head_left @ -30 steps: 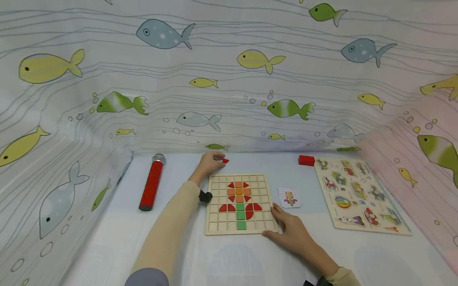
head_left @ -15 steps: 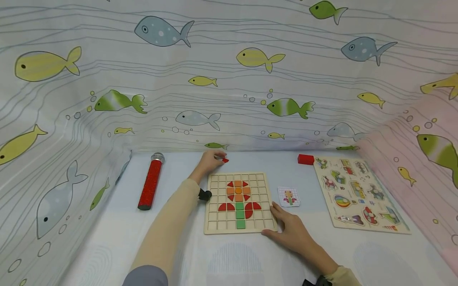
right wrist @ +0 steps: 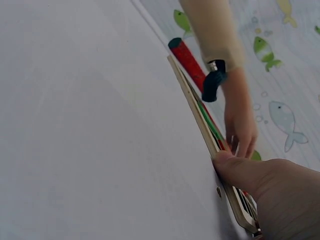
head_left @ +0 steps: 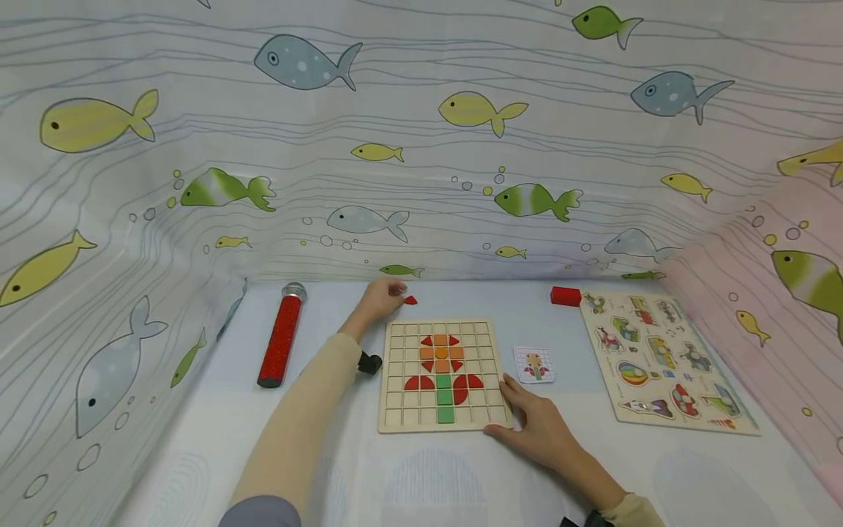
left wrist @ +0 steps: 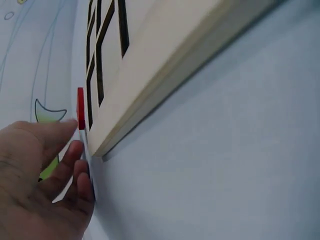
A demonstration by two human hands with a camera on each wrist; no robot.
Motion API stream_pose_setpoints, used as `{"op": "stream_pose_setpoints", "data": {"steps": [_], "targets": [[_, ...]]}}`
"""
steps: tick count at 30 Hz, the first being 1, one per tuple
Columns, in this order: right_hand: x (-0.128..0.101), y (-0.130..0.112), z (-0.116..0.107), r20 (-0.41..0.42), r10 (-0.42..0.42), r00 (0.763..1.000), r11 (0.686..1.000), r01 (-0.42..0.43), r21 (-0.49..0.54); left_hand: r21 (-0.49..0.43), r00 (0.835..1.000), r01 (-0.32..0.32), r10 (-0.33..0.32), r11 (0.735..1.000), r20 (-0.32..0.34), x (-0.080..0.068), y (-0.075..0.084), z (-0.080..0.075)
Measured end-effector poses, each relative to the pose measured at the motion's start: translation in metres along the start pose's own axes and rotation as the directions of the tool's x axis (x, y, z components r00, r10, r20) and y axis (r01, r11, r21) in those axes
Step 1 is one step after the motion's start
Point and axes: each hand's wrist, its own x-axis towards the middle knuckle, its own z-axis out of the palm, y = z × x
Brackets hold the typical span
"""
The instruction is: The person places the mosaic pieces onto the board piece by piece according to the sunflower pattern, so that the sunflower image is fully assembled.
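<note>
Right hand (head_left: 536,428) lies nearest, at 5 o'clock of the grid board (head_left: 443,375), fingers flat and relaxed, thumb pressed on the board's edge (right wrist: 220,165), bracing it; it grips nothing. The board sits mid-bench (head_left: 408,483) with a flower pattern laid in: red petals, orange centre, green stem (head_left: 444,395), red leaf pieces each side. Most cells are bare.

At 3 o'clock of the board, just beside it, lies the pattern card (head_left: 533,364) showing the same flower. Farther toward 3 o'clock is the peg puzzle (head_left: 665,359) with vehicle pictures; a red block (head_left: 565,296) sits at its far-left corner.

At 9 o'clock, well apart from the board, lies a red glitter tube (head_left: 281,337).

Left hand (head_left: 382,298) reaches past the board's far-left corner, 11 o'clock, fingers loosely curled toward a small red piece (head_left: 411,300) on the bench just beyond the board's far edge. In the left wrist view the thumb tip (left wrist: 65,127) is at the piece (left wrist: 80,107), touching or nearly so; not yet pinched or lifted.

Step in hand, as I judge it: picking up the red piece. Next move calls for closing thumb and forefinger on it, lifting, then matching its cell and orientation against the card while the right hand holds the board steady.
</note>
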Motion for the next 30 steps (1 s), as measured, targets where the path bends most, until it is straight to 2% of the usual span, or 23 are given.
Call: {"op": "stream_pose_setpoints", "data": {"steps": [7, 12, 15, 21, 25, 30], "targets": [[0.001, 0.001, 0.000, 0.010, 0.005, 1.000, 1.000, -0.005, 0.010, 0.055, 0.999, 0.040, -0.040, 0.998, 0.007, -0.001, 0.015, 0.003], [0.005, 0.001, 0.000, 0.011, -0.003, 1.000, 1.000, 0.002, 0.008, 0.087, 1.000, 0.018, -0.015, 0.996, -0.026, 0.001, 0.019, 0.003], [0.006, 0.001, -0.002, 0.014, -0.003, 1.000, 1.000, 0.003, 0.002, 0.098, 0.999, -0.013, 0.016, 0.995, -0.028, 0.003, 0.017, 0.002], [0.007, 0.001, -0.005, 0.021, 0.004, 1.000, 1.000, -0.004, -0.003, 0.132, 0.998, -0.063, 0.060, 0.989, 0.027, 0.003, 0.009, -0.002], [0.005, 0.002, -0.005, 0.009, 0.010, 1.000, 1.000, -0.010, -0.003, 0.104, 0.999, -0.051, 0.049, 0.993, 0.025, -0.001, 0.004, -0.003], [0.002, 0.003, 0.000, 0.041, 0.038, 0.998, 0.999, -0.039, 0.022, 0.079, 1.000, -0.022, 0.021, 0.997, 0.013, -0.010, -0.002, -0.001]]}}
